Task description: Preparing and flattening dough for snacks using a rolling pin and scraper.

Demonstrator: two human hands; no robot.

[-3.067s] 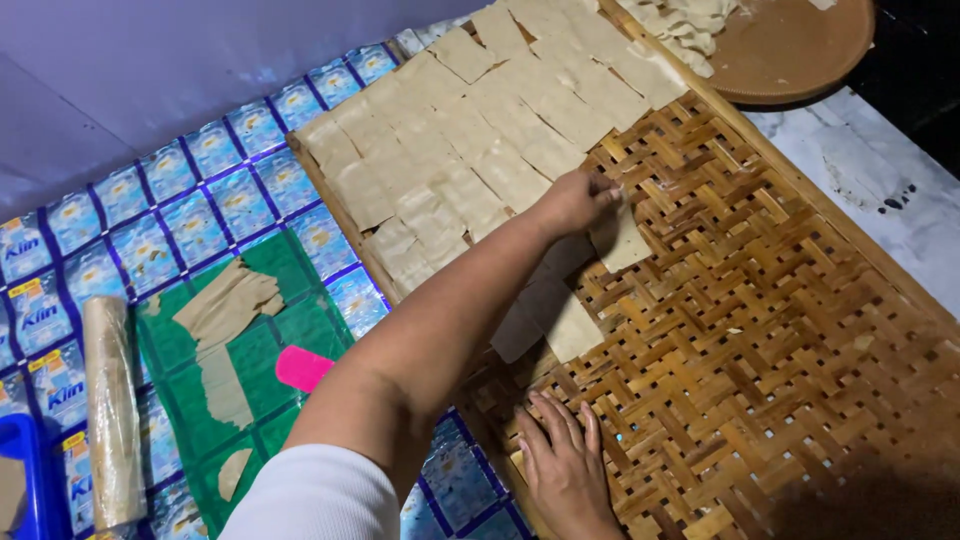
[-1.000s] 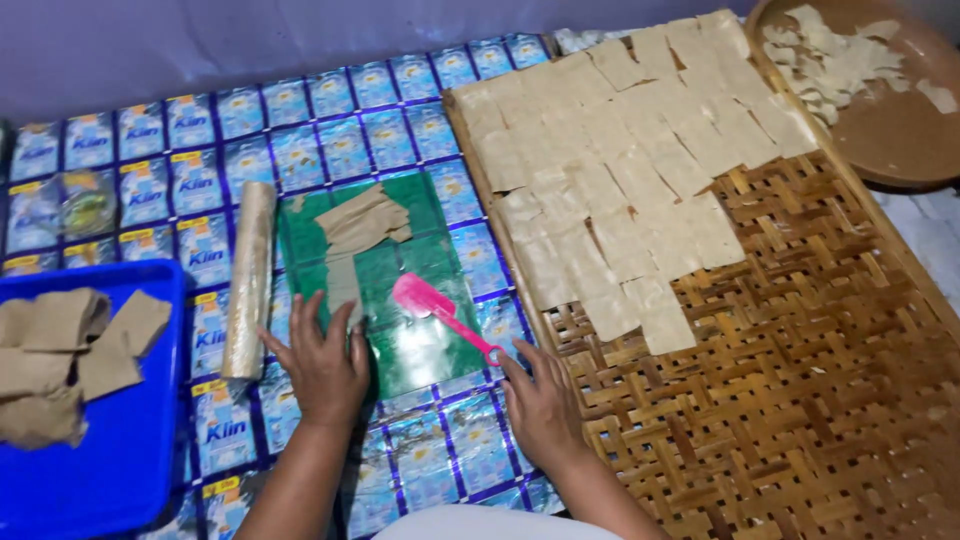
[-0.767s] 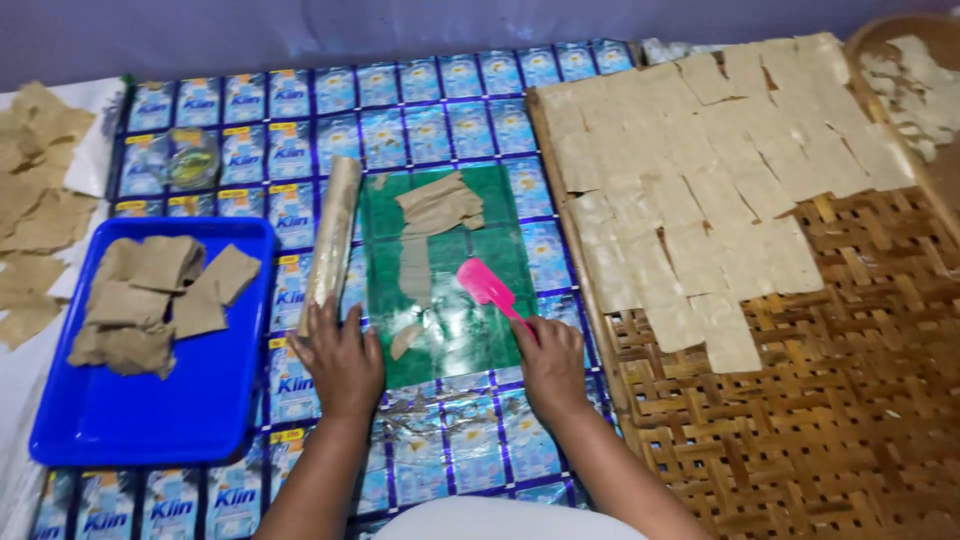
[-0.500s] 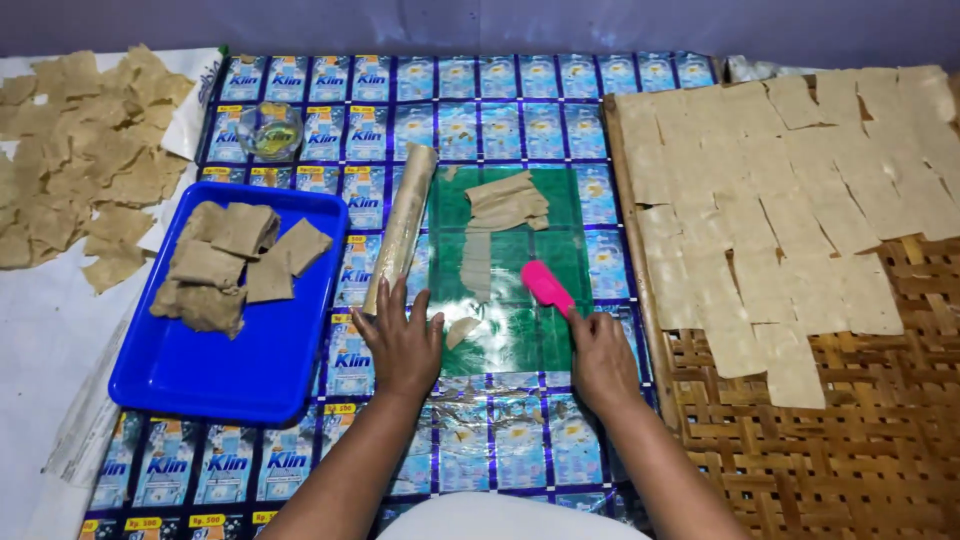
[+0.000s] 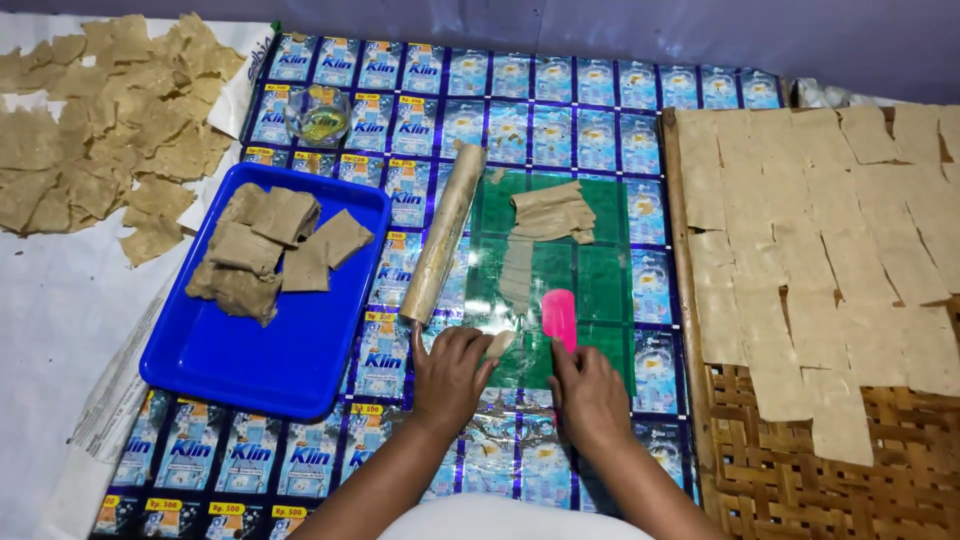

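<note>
Since half a second ago the view has drawn closer and both hands have slid nearer the green mat's lower edge. The left hand (image 5: 450, 372) rests palm-down, fingers loosely curled on a small dough scrap (image 5: 497, 343) at its fingertips. The right hand (image 5: 590, 392) is closed on the pink scraper (image 5: 559, 317), whose long axis points away from the person. Just beyond, on the green mat (image 5: 600, 280), a dough strip (image 5: 516, 275) runs lengthwise toward folded strips (image 5: 548, 210). The rolling pin (image 5: 442, 235) lies left of the mat, the blue tray (image 5: 270, 350) farther left.
</note>
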